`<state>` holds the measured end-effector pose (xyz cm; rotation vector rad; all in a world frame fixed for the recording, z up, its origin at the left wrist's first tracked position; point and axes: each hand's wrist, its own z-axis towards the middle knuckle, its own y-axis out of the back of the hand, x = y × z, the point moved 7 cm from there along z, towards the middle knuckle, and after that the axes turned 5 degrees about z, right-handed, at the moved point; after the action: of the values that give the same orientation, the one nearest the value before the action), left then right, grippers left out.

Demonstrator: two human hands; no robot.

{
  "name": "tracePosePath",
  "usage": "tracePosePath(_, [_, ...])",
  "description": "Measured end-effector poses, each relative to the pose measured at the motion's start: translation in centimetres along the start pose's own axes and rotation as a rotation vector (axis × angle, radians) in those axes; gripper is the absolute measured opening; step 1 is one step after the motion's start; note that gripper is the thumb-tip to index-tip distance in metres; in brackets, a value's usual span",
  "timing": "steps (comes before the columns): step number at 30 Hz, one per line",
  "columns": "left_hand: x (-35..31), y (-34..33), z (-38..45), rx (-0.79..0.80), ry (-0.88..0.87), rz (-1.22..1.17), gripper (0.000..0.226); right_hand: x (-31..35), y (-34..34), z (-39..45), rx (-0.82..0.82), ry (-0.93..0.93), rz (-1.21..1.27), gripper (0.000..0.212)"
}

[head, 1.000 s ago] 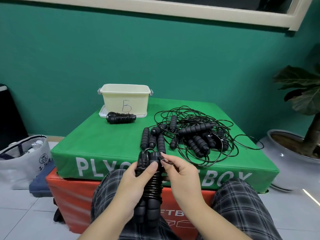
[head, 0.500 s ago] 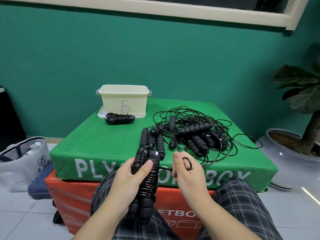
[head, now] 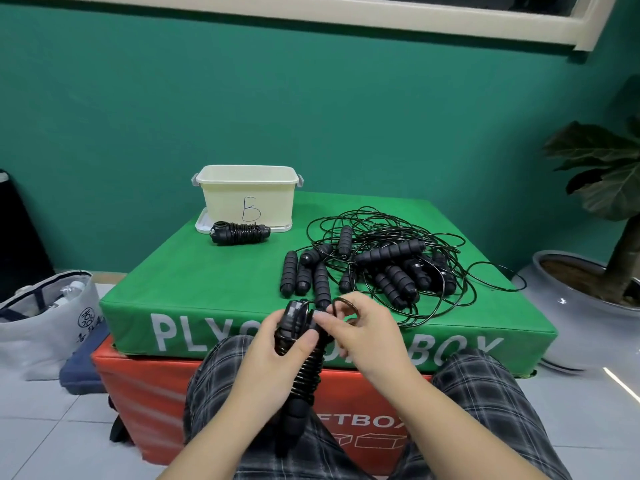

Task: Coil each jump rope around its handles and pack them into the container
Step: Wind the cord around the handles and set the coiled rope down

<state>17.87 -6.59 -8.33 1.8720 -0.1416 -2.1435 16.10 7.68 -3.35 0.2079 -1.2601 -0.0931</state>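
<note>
Above plaid knees, both hands [head: 311, 344] grip a ribbed, cord-wound handle bundle [head: 302, 368].

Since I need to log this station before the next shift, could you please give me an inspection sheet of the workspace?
Surface: green plyo box stacked on an orange box.
Job's things: cream container marked B at the back; one coiled rope lying in front of it; tangled ropes on the right; half-coiled rope in hand.
Clutter: nothing seen on the box.
Grippers: left hand grips the handles; right hand pinches the rope's loose end.
Cables: nothing seen beyond the ropes.
Surroundings: tote bag left, potted plant right, teal wall.
</note>
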Motion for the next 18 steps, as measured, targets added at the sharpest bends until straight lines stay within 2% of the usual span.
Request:
tracePosePath(3, [-0.2, 0.5, 0.1, -0.031, -0.017, -0.058, 0.055, -0.1, 0.0, -0.3, -0.014, -0.05, 0.178, 0.019])
tracePosePath(6, [-0.4, 0.6, 0.0, -0.042, -0.015, -0.094, 0.064, -0.1, 0.2, -0.7, -0.084, 0.017, 0.14, 0.017])
tracePosePath(10, [-1.1, 0.2, -0.3, -0.029, -0.014, -0.139, 0.068, -0.3, 0.8, -0.8, -0.216, 0.055, 0.029, 0.026])
tracePosePath(12, [-1.1, 0.2, -0.3, -0.033, -0.008, -0.164, 0.069, -1.1, 0.0, -0.8, -0.151, -0.002, 0.012, 0.026])
tracePosePath(15, [-0.5, 1.0, 0.2, -0.059, 0.015, -0.226, 0.065, -2.5, -2.0, -1.2, 0.037, -0.12, 0.088, 0.032])
tracePosePath(18, [-0.1, 1.8, 0.6, -0.076, 0.042, -0.267, 0.061, -1.8, -2.6, -1.2, 0.138, -0.025, -0.041, 0.048])
